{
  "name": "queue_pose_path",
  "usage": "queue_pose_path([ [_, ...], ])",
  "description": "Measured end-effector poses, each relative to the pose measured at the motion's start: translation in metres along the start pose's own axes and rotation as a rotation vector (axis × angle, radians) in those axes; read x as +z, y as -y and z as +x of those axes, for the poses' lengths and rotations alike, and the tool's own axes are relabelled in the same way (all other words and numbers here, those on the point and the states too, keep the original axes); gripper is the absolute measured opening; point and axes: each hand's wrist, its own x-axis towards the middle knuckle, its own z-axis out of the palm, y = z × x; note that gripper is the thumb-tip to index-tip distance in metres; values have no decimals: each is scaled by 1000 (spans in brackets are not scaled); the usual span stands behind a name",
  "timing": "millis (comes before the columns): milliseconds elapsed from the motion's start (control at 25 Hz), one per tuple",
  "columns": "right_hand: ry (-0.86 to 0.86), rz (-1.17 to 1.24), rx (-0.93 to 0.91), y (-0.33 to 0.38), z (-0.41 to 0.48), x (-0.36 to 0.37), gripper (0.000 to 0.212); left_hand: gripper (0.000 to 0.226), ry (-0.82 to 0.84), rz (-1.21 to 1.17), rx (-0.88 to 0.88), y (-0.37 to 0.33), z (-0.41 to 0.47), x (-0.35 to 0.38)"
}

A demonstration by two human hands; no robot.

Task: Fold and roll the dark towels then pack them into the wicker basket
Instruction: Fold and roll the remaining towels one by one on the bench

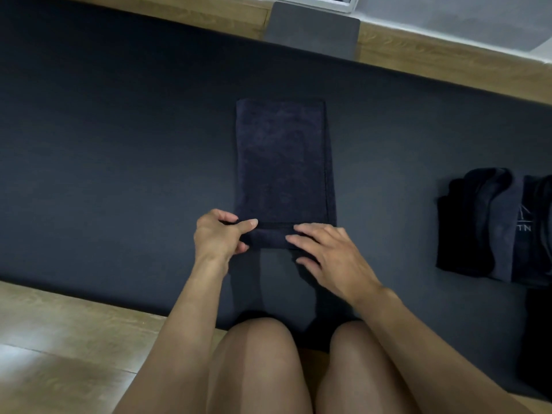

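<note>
Navy terry cloth, deep enough in colour to nearly merge with what lies under it, makes up the towel (282, 162), which is folded into a long narrow strip and laid flat on a dark mat (119, 144), running straight away from the person. Its far end is square and neat. Along its right side a lower layer peeks out slightly past the upper one, showing a thin hemmed edge. The nap looks soft and a little mottled where the light catches it. The near end is turned over into a low, tight first roll that lies across the strip's width. The left hand (215, 237) pinches the left end of that roll, with the thumb laid over the top and the fingers curled in below. The right hand (325, 252) rests on the right part of the roll with its fingers spread and fairly straight, pressing down rather than clamping, the thumb lying against the near edge. Well off to the right on the same mat sits a pile of dark towels (490, 225), loosely stacked in black and slate tones, one bearing faint pale lettering. Pale wooden floor (59, 339) shows on both sides of the mat, a grey pad (312, 31) lies at its far edge, and the person's bare knees (254, 354) meet its near edge.
</note>
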Motion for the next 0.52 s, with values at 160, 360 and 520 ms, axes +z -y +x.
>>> queue_pose_path([
  [160,6,84,84,-10,16,-3,29,34,-204,218,354,9,-13,0],
  [360,184,221,105,-18,42,-18,19,28,-166,895,1369,35,-30,6],
  [520,189,154,124,-12,47,-24,17,38,-114,1033,1356,43,-3,1],
])
